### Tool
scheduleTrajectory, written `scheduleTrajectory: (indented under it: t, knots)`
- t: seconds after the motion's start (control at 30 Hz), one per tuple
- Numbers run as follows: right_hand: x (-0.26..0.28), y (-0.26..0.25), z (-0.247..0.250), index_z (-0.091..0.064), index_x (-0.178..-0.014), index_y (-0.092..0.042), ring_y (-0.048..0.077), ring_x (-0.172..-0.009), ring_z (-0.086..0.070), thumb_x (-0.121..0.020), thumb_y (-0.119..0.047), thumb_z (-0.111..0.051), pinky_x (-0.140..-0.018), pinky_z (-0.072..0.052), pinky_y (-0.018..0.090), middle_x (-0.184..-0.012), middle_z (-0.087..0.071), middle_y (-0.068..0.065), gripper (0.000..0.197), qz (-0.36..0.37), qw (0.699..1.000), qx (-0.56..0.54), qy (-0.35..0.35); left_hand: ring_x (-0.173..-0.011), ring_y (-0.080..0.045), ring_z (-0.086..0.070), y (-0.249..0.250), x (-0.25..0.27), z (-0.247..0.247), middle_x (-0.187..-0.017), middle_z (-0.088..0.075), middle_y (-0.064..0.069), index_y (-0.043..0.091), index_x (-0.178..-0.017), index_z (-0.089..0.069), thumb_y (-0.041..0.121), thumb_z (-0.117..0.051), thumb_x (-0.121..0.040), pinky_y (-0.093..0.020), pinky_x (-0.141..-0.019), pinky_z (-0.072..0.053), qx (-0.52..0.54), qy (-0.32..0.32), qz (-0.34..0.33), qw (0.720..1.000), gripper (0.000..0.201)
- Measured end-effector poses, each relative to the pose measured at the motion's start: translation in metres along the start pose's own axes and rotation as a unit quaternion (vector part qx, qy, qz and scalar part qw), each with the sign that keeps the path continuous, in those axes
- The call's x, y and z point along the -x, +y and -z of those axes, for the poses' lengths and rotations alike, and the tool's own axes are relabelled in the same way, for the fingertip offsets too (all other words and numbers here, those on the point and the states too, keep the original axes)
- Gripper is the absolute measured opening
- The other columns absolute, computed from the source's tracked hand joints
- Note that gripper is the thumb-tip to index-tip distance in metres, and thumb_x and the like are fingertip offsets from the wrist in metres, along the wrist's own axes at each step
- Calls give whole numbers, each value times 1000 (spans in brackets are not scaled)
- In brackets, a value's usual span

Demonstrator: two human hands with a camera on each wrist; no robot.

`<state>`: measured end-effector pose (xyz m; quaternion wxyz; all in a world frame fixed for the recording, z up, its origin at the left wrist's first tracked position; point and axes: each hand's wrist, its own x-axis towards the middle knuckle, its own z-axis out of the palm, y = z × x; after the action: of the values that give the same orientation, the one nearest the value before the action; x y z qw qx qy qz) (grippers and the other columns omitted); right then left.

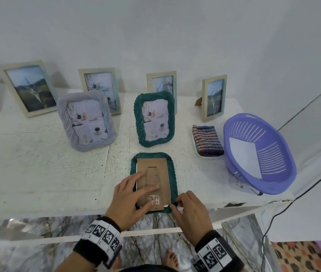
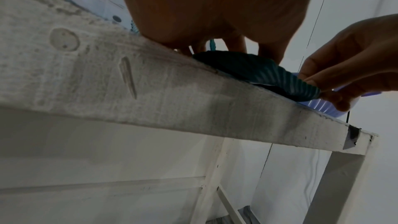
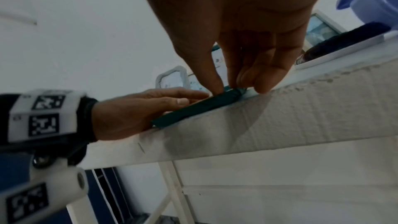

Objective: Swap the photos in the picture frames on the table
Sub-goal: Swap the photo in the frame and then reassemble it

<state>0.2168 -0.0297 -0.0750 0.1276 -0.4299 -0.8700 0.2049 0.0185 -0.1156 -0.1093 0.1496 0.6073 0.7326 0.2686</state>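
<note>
1. Low in the centre of the head view, a green frame (image 1: 153, 181) lies face down at the near edge of the white table (image 1: 38, 163), its brown backing board (image 1: 152, 179) up.
2. My left hand (image 1: 130, 199) lies flat on that board, fingers straight and pressing, thumb near the barcode sticker (image 1: 153, 198).
3. My right hand (image 1: 190, 213) pinches the frame's lower right corner between thumb and fingertips.
4. Above them stand a second green frame (image 1: 154, 118) and a grey frame (image 1: 86, 120), both upright with photos showing.
5. At right sit a purple basket (image 1: 258, 152) and a striped cloth (image 1: 206, 142).
</note>
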Motion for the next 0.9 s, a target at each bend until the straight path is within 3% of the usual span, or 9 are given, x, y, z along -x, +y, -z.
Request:
scheduleTrajectory:
  t: [0.1,0.2,0.37,0.5,0.63,0.77,0.9]
  knots:
    - [-2,-3,-3,-62,-87,-12,16,-75,-56,-87,-20,-67,-65,-40,21,-86,-57,-1,10,-30,999,-16,-14,-140,-14,-22,-1,0,-1,-151,-27,16,59,-125,-47,63,-49,-85,-41,-110,-26,-1,1,2,1000,39]
    - [-2,-1,-2,-62,-95,-14,7,-76,-51,-89,-20,-62,-69,-40,19,-88,-54,-5,8,-57,996,-65,-24,-140,-14,-22,0,0,-2,-151,-27,16,60,-125,-47,62,-49,-85,-41,-109,-25,-2,4,3,1000,40]
    - [0,3,0,-62,-91,-17,-5,-67,-45,-85,-11,-64,-62,-34,7,-80,-48,-12,9,-1,994,-105,-24,-140,-13,-21,-1,0,-2,-151,-28,15,59,-124,-49,61,-50,-85,-40,-109,-23,1,4,0,1000,40]
    - [0,7,-3,-62,-86,-17,-7,-63,-41,-84,-18,-69,-60,-34,9,-79,-47,-12,7,0,996,-86,-1,-140,-14,-21,-1,0,-1,-152,-27,14,58,-124,-50,61,-49,-85,-40,-109,-23,0,0,-1,1000,40]
    - [1,5,-6,-62,-81,-16,1,-63,-46,-83,-13,-68,-58,-42,20,-77,-50,-10,7,18,997,-78,20,-140,-14,-21,0,0,0,-151,-28,15,58,-125,-50,62,-47,-85,-40,-109,-23,0,0,-1,1000,40]
    - [1,8,-5,-62,-80,-17,2,-64,-46,-83,-14,-69,-58,-42,17,-79,-52,-10,8,47,997,-57,13,-140,-13,-21,-1,0,0,-151,-28,14,57,-125,-50,64,-46,-85,-40,-108,-23,3,-2,-1,1000,40]
    - [-1,-2,2,-56,-86,-19,12,-76,-47,-85,-26,-58,-62,-43,21,-88,-52,-4,8,102,994,3,27,-140,-12,-20,-1,0,-1,-151,-28,14,57,-125,-50,63,-43,-88,-37,-108,-22,2,-1,-6,1000,39]
